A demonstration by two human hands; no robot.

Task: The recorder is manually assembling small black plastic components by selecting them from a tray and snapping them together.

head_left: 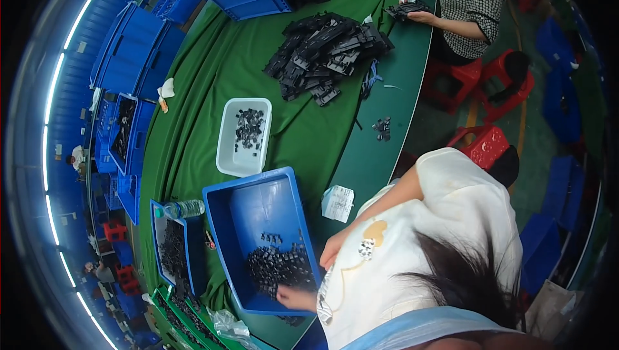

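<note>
A blue plastic bin (pixel 242 205) lies tilted at the table's near edge, with many small black plastic parts (pixel 277 269) heaped in its lower half. My left hand (pixel 296 299) is over the lower edge of this heap; motion smears its fingers, and I cannot make out what they hold. Beside the bin's right wall is my right hand (pixel 332 250), close to my white shirt. Its fingers are partly hidden, so their grip does not show. Beyond the bin, a white tray (pixel 225 150) contains more small black parts.
A pile of long black plastic parts (pixel 325 53) covers the far cloth. Left of the bin stand a narrow blue box (pixel 158 240) and a water bottle (pixel 187 208). A paper slip (pixel 338 203) lies to the right. A person (pixel 467 14) works at the far right, near red stools (pixel 506 89).
</note>
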